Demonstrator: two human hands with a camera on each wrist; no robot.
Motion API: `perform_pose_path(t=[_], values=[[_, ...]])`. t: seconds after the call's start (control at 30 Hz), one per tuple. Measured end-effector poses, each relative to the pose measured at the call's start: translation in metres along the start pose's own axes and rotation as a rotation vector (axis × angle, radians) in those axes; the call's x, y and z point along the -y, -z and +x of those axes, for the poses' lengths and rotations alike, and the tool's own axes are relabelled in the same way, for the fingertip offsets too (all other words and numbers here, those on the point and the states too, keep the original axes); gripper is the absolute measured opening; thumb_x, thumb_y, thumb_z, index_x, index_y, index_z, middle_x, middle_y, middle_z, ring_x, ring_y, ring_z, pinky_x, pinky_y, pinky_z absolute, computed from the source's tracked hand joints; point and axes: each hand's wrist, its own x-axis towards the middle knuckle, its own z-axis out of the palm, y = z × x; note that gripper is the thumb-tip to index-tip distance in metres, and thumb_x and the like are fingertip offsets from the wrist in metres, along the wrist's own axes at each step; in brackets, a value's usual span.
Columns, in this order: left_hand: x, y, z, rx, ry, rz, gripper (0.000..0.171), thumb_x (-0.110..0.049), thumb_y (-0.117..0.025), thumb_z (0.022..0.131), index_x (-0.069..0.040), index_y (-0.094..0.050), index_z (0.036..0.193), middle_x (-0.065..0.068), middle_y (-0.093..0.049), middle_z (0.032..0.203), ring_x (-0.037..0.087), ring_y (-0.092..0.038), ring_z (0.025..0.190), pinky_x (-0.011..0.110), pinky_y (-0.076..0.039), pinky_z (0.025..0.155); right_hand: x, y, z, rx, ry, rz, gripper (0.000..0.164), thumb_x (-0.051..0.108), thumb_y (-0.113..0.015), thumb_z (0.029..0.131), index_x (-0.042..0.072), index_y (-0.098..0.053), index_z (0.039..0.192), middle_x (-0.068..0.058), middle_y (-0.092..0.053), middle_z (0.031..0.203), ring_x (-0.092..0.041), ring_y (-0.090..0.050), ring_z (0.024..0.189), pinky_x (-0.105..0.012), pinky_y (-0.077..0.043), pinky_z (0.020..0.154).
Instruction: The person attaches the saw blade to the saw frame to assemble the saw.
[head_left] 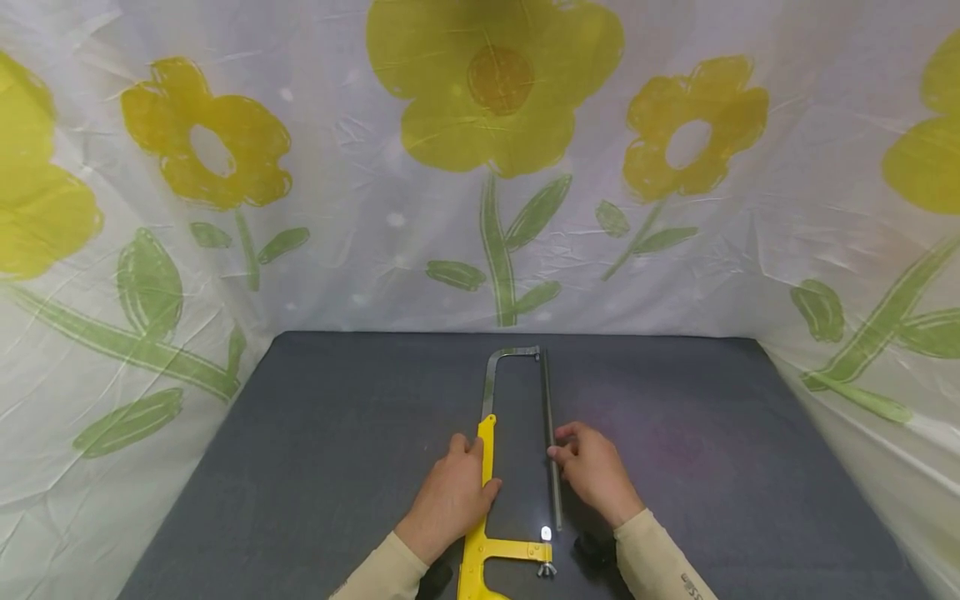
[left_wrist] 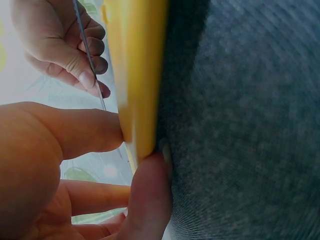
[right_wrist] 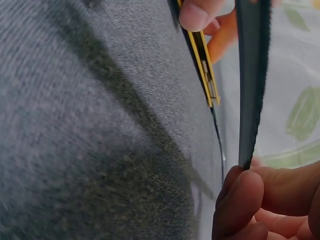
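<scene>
A hacksaw frame [head_left: 517, 549] lies on the dark table, yellow at the handle end with a bare metal bow [head_left: 490, 385] at the far end. My left hand [head_left: 448, 502] grips the yellow back bar [left_wrist: 142, 65] between thumb and fingers. Between the thumb and fingertips of my right hand [head_left: 594, 473] is a separate hacksaw blade [right_wrist: 253, 80], its toothed edge showing in the right wrist view. The blade runs lengthwise beside the frame's open side, raised off the cloth. A wing nut [head_left: 547, 571] sits at the frame's near arm, by the blade's near end.
Dark grey cloth [head_left: 337, 433] covers the table. Around its back and sides hangs a white curtain [head_left: 337, 250] printed with yellow flowers. A small dark object [head_left: 592, 548] lies near my right sleeve.
</scene>
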Motion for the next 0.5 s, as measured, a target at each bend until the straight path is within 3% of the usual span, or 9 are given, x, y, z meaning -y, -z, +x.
perform_pose_path(t=[0.5], values=[[-0.0016, -0.002, 0.0002, -0.019, 0.02, 0.005, 0.075, -0.031, -0.087, 0.094, 0.005, -0.056, 0.153, 0.019, -0.058, 0.129, 0.014, -0.061, 0.073, 0.03, -0.06, 0.065, -0.0028, -0.0072, 0.0036, 0.02, -0.001, 0.026, 0.023, 0.011, -0.074, 0.102, 0.002, -0.071, 0.122, -0.004, -0.071, 0.08, -0.016, -0.064, 0.065, -0.033, -0.05, 0.06]])
